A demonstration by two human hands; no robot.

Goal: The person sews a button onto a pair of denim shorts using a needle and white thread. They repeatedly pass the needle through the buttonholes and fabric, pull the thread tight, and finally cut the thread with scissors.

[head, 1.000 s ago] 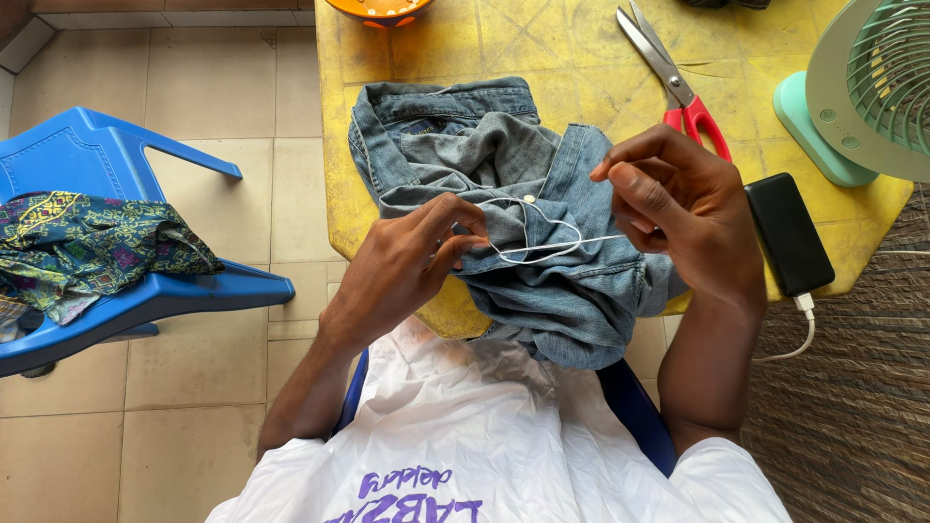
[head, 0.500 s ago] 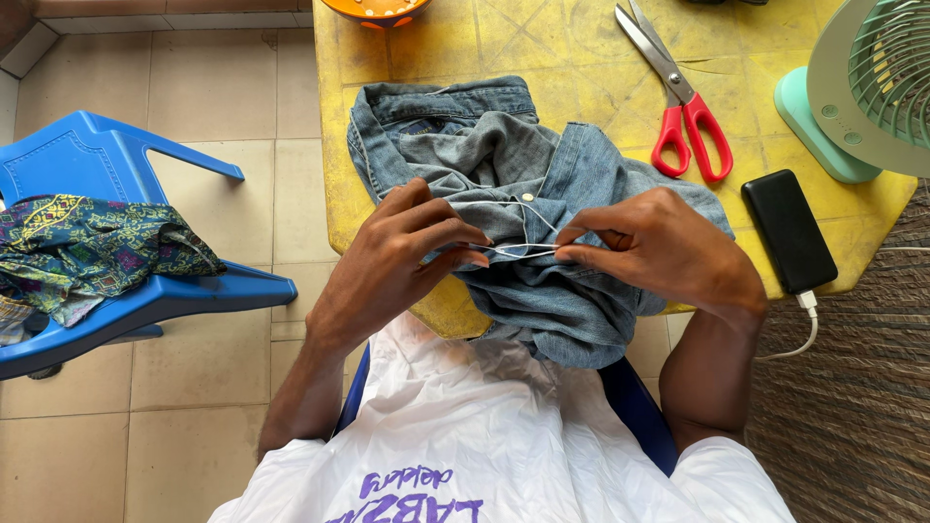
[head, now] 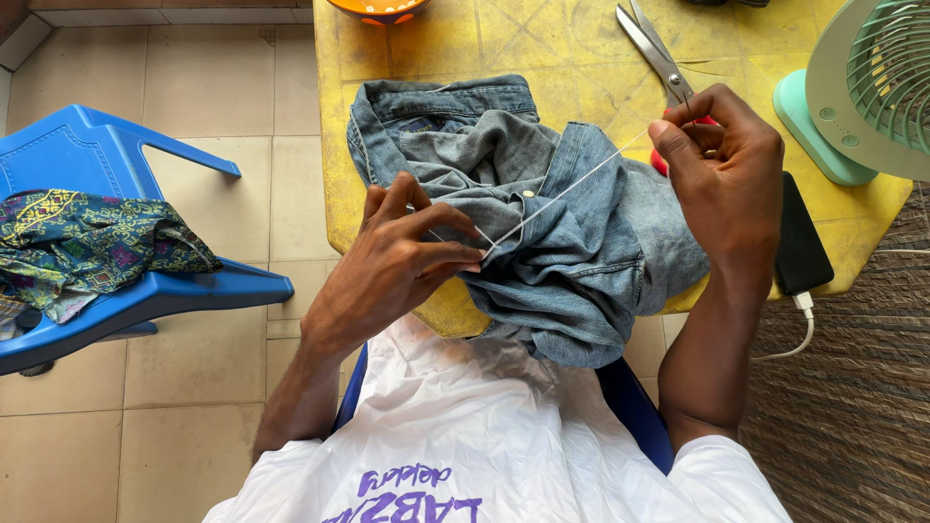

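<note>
Yellow table [head: 455,44], top scuffed and worn, paint scored with pale lines. It stood on a floor of beige tiles [head: 194,77]; to the person's right the tiles gave way to a brown woven mat [head: 852,407].

A crumpled denim garment [head: 572,252] lay heaped on the near edge of the table, part of it hanging over the side toward the person's lap. The left hand [head: 397,261] was closed on the denim, fingertips pinching a fold where a white thread [head: 567,189] came out of the cloth. The right hand [head: 727,165] was raised above the table's right part, thumb and forefinger pinched shut on the far end of that thread, which ran taut and straight between the two hands. Whether a needle sat in the pinch could not be told.

Scissors [head: 654,53] with steel blades lay behind the right hand, their red handles mostly hidden by it. A black phone [head: 799,242] rested at the table's right edge, a white cable [head: 799,334] plugged in and dangling off. A mint-green fan [head: 862,87] stood at the far right corner. An orange bowl [head: 380,8] showed at the far edge, cut off by the frame.

On the left, well apart from the table, a blue plastic chair [head: 126,174] held a bundle of patterned green cloth [head: 87,242].
</note>
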